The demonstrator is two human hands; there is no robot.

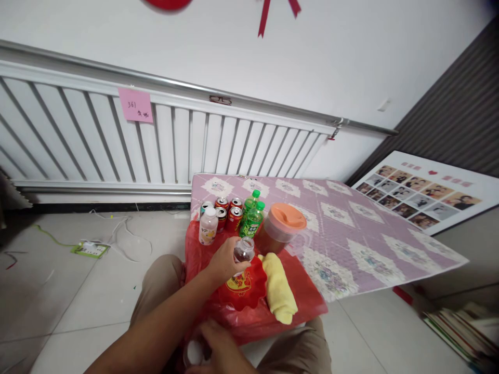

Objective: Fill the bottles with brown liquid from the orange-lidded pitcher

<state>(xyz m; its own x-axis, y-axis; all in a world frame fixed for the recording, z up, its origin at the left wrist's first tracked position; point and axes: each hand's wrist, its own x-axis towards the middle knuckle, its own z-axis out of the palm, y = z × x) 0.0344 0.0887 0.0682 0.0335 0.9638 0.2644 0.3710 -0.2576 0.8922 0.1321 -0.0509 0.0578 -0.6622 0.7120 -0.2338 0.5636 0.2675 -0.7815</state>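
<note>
Left hand (pixel 225 258) grips clear bottle (pixel 244 253), mid-frame; right hand (pixel 219 340), bottom centre, pinches blurred white object (pixel 194 353). Worktop (pixel 312 299) front edge runs lower centre; cans (pixel 235 219) and pitcher (pixel 276 234) stand beyond.

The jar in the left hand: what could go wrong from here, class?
1. The jar is uncapped, so a tilt of the left hand might spill anything inside; its contents are hard to make out.
2. It is close to the green bottles and the pitcher, so a careless swing could knock one over.
3. The right hand is blurred, low beside a white round thing; that might get dropped or bumped.
</note>
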